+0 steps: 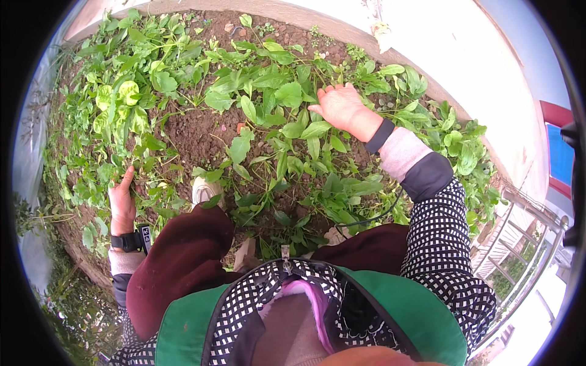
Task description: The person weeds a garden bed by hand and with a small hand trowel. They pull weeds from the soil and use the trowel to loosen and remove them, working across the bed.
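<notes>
Among the broad-leaved green plants (290,94) at the upper middle, my right hand (347,110) is closed, its fingers curled at the stems and partly hidden by leaves. A dark band circles that wrist. My left hand (123,202) is low at the left side of the bed, with one finger stretched up against small green leaves (143,165). Its other fingers are mostly hidden, and I see nothing held in it. A pale yellow-green leafy plant (125,104) stands beyond my left hand.
Brown soil (195,137) shows between the plants. A pale concrete edge (329,30) borders the bed at the far side. My shoe (206,190) rests among the leaves. At the right stands a metal railing (519,244), and clear plastic sheeting (36,146) hangs at the left.
</notes>
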Action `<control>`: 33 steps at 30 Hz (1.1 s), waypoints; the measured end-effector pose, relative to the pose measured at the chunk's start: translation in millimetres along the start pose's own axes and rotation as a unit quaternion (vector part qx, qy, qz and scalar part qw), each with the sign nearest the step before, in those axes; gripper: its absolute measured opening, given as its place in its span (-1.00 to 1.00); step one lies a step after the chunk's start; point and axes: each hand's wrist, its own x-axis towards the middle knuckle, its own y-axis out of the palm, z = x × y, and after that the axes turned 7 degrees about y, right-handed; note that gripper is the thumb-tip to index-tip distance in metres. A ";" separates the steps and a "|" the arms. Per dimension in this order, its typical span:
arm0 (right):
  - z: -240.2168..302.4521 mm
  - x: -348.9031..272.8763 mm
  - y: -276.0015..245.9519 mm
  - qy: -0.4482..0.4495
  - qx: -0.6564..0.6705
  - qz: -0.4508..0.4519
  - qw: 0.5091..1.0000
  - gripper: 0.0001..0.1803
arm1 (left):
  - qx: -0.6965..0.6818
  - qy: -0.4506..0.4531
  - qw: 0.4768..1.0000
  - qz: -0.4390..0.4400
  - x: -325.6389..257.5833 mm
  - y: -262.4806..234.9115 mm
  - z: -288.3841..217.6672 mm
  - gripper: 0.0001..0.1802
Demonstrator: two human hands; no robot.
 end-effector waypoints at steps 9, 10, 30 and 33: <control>-101.3 81.1 11.9 0.163 0.156 -0.084 0.970 -0.64 | 0.023 0.013 1.000 0.002 -1.0 -4.9 4.5 -0.79; -105.2 84.2 19.3 0.189 0.149 -0.080 0.967 -0.70 | 0.025 0.013 1.000 -0.009 -1.5 -6.9 5.2 -0.79; -97.4 84.7 49.1 0.143 0.328 -0.298 0.885 -0.89 | 0.037 0.008 0.999 -0.026 -3.2 -19.6 6.3 -0.80; -100.8 87.7 46.2 0.117 0.343 -0.250 0.898 -0.82 | 0.033 0.004 0.999 -0.034 -3.6 -20.4 7.1 -0.77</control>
